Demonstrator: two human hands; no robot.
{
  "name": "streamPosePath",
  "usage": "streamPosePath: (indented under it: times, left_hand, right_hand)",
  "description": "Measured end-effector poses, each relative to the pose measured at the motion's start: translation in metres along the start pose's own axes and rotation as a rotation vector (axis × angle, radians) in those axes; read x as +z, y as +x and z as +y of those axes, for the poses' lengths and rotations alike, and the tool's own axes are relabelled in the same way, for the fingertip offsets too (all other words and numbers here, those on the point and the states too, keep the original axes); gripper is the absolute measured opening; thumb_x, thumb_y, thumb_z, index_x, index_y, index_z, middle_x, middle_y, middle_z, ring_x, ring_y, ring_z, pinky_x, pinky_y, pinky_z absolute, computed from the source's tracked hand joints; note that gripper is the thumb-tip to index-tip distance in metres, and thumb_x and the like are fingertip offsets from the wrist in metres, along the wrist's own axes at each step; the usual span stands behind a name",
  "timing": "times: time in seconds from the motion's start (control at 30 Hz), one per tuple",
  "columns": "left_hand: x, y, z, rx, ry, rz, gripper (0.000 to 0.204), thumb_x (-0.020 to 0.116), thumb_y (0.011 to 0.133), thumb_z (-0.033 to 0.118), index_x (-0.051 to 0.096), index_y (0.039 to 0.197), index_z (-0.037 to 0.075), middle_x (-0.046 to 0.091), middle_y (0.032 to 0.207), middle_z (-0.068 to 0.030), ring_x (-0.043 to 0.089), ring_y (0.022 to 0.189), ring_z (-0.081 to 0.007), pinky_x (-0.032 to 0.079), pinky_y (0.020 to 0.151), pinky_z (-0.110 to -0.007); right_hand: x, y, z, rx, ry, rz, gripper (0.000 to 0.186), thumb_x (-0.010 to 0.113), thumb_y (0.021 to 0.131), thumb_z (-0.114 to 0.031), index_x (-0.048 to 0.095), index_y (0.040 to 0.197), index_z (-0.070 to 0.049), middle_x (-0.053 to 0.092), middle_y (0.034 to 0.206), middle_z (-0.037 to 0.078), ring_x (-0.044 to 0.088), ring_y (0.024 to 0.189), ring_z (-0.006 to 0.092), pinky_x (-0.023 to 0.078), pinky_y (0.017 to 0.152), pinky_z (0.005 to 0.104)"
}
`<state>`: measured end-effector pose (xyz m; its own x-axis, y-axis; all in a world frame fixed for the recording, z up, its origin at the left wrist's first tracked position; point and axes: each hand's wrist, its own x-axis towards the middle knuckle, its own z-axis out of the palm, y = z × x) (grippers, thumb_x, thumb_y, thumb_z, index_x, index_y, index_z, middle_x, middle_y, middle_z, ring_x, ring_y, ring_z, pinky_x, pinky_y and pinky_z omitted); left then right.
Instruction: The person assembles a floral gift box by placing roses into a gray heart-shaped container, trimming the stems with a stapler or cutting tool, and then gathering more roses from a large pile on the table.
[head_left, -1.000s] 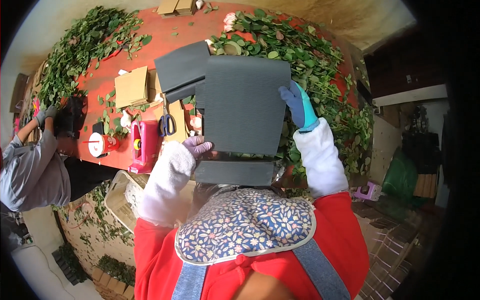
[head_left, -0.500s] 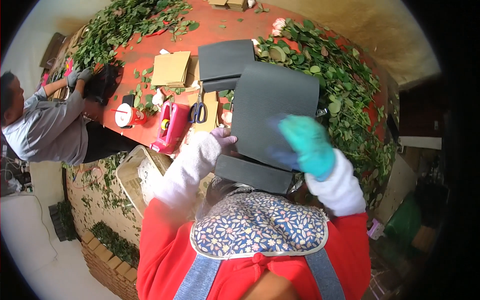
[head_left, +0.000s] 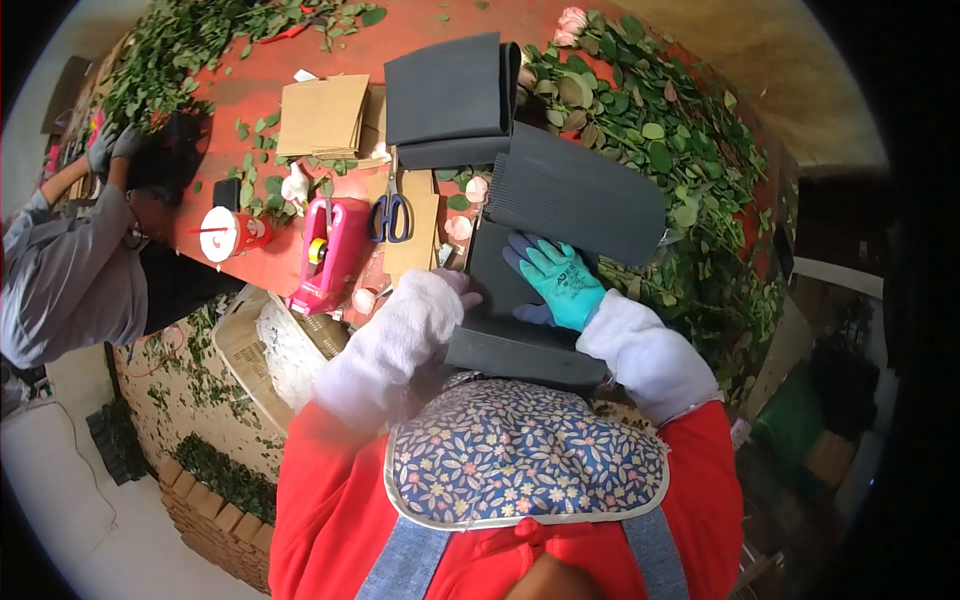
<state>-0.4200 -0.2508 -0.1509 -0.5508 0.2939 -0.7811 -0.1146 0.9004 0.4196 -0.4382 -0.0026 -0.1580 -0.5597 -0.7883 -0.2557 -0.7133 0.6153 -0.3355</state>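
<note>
Fingers of the left hand, mostly hidden, reach the left edge of the dark sheet on the counter; their grip cannot be told. The right hand, blurred a moment ago, now lies splayed on the sheet, apparently steadying it.

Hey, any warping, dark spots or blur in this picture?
Head view: the red table bows at its right edge from fisheye warping; head view: corners black, the right side deeply shadowed; head view: the gloved right hand looks fairly sharp.
</note>
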Motion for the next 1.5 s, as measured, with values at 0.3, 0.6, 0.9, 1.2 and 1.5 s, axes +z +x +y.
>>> streamPosePath:
  times: [0.3, 0.6, 0.9, 1.2, 1.5]
  left_hand:
    - [-0.009, 0.004, 0.000, 0.012, 0.029, -0.074, 0.047, 0.053, 0.095, 0.047, 0.065, 0.109, 0.004, 0.069, 0.099, -0.0172, 0.065, 0.097, -0.0355, 0.051, 0.083, -0.043]
    - [-0.014, 0.003, 0.003, 0.042, -0.009, -0.085, 0.043, 0.054, 0.095, 0.043, 0.065, 0.109, 0.004, 0.069, 0.097, -0.0187, 0.065, 0.096, -0.0356, 0.051, 0.081, -0.044]
    - [0.013, 0.009, -0.016, 0.009, -0.267, 0.047, 0.037, 0.059, 0.094, 0.036, 0.065, 0.109, 0.002, 0.069, 0.089, -0.0182, 0.067, 0.087, -0.0329, 0.052, 0.076, -0.040]
    - [0.019, 0.027, -0.005, 0.588, 0.143, 0.753, 0.054, 0.070, 0.080, 0.016, 0.055, 0.131, 0.014, 0.052, 0.135, -0.0077, 0.057, 0.109, -0.0293, 0.047, 0.095, -0.038]
    - [0.024, 0.025, -0.009, 0.451, 0.272, 0.686, 0.054, 0.071, 0.078, 0.020, 0.057, 0.130, 0.017, 0.052, 0.139, -0.0020, 0.057, 0.107, -0.0267, 0.047, 0.094, -0.039]
  right_hand:
    - [-0.017, 0.011, 0.003, 0.001, 0.087, 0.043, 0.077, 0.065, 0.083, -0.048, 0.041, 0.144, -0.008, 0.041, 0.147, 0.011, 0.036, 0.136, 0.0322, 0.027, 0.111, 0.0518]
    - [-0.016, 0.015, -0.005, 0.138, 0.196, 0.214, 0.068, 0.071, 0.083, -0.036, 0.048, 0.138, -0.004, 0.047, 0.141, 0.016, 0.045, 0.129, 0.0338, 0.035, 0.108, 0.0436]
    - [0.007, 0.011, -0.002, 0.095, 0.093, 0.077, 0.084, 0.065, 0.083, -0.045, 0.030, 0.149, -0.005, 0.038, 0.148, 0.016, 0.033, 0.137, 0.0335, 0.021, 0.112, 0.0549]
    - [0.021, 0.006, -0.004, 0.038, -0.118, 0.098, 0.077, 0.060, 0.087, -0.046, 0.035, 0.147, -0.004, 0.034, 0.152, 0.017, 0.038, 0.134, 0.0348, 0.021, 0.113, 0.0537]
    - [0.006, -0.011, -0.006, -0.060, -0.085, 0.035, 0.064, 0.057, 0.090, -0.041, 0.043, 0.143, -0.008, 0.035, 0.153, 0.014, 0.032, 0.141, 0.0332, 0.020, 0.115, 0.0512]
